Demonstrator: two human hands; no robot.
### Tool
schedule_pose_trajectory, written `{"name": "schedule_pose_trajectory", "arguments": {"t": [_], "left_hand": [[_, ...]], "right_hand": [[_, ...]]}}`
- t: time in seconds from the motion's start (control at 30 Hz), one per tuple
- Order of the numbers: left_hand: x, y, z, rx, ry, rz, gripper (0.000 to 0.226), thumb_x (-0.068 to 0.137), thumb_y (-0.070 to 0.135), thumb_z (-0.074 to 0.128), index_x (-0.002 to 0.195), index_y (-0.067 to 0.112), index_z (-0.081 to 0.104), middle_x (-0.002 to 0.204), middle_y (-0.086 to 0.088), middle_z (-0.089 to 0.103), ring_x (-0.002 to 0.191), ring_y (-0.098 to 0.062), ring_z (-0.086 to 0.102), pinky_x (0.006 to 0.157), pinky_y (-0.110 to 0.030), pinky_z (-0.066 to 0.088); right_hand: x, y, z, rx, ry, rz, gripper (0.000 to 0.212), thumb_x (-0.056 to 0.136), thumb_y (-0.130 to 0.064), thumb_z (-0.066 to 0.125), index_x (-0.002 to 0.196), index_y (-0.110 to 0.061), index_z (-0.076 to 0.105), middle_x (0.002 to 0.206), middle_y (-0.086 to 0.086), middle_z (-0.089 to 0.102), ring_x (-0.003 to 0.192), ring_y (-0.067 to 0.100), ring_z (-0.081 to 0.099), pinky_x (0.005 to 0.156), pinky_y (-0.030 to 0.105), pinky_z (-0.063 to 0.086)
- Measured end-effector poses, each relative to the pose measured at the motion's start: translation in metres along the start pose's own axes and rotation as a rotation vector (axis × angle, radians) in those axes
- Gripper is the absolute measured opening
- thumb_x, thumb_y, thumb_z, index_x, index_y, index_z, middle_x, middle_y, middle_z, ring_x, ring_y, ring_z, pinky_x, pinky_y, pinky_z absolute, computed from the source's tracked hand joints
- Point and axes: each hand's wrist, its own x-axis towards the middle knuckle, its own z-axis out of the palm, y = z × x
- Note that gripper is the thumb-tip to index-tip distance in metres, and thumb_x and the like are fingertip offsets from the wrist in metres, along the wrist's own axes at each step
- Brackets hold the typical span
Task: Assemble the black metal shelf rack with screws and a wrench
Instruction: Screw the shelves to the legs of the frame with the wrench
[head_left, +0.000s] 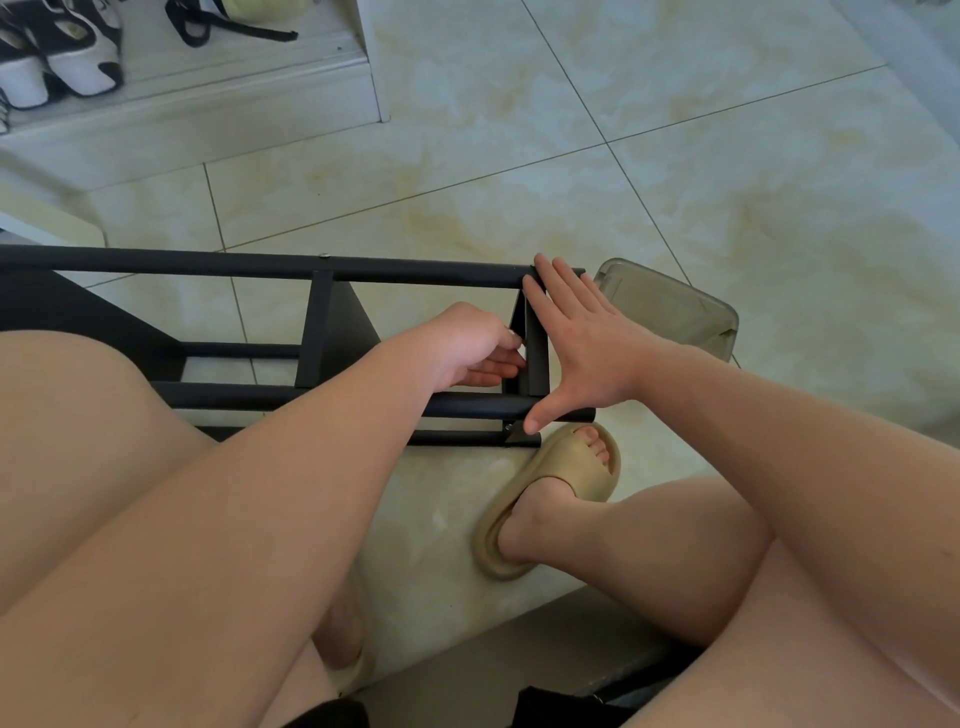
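Note:
The black metal shelf rack (270, 267) lies on its side across the tiled floor in front of my knees. My right hand (576, 338) presses flat with straight fingers against the rack's right end bracket (537, 358), thumb down near a screw (508, 427) on the lower bar. My left hand (470, 345) reaches inside the frame to the same bracket, its fingers curled against the inner face; whatever it pinches there is hidden. No wrench shows.
A clear plastic container (675, 306) sits just right of the rack's end. My right foot in a beige slipper (550, 499) rests below the rack. A white shoe shelf with shoes (67, 57) stands at the back left.

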Motion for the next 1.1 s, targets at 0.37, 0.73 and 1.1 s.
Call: {"name": "schedule_pose_trajectory", "arguments": {"t": [0.37, 0.73, 1.1], "left_hand": [[-0.005, -0.003, 0.001, -0.020, -0.056, -0.072, 0.017, 0.102, 0.016, 0.053, 0.091, 0.006, 0.061, 0.086, -0.007, 0.071, 0.079, -0.017, 0.068, 0.067, -0.027, 0.056], [-0.008, -0.003, -0.008, 0.155, -0.097, 0.003, 0.015, 0.104, 0.015, 0.049, 0.095, 0.010, 0.060, 0.084, -0.004, 0.073, 0.079, -0.016, 0.069, 0.085, -0.030, 0.056], [-0.010, -0.005, -0.016, 0.360, -0.165, 0.089, 0.017, 0.102, 0.011, 0.051, 0.091, 0.014, 0.063, 0.088, -0.002, 0.076, 0.095, -0.019, 0.072, 0.093, -0.032, 0.054]], "right_hand": [[0.000, 0.001, 0.002, 0.012, 0.014, -0.006, 0.159, 0.051, -0.097, 0.058, 0.158, -0.007, -0.018, 0.163, 0.012, -0.032, 0.150, 0.027, -0.029, 0.123, 0.042, -0.014], [0.001, 0.003, 0.003, 0.025, 0.016, -0.011, 0.160, 0.048, -0.099, 0.053, 0.158, -0.009, -0.019, 0.163, 0.012, -0.032, 0.150, 0.026, -0.030, 0.123, 0.043, -0.015], [0.001, 0.003, 0.004, 0.023, 0.016, -0.010, 0.159, 0.048, -0.099, 0.052, 0.157, -0.009, -0.020, 0.162, 0.011, -0.033, 0.150, 0.027, -0.030, 0.124, 0.043, -0.014]]}}
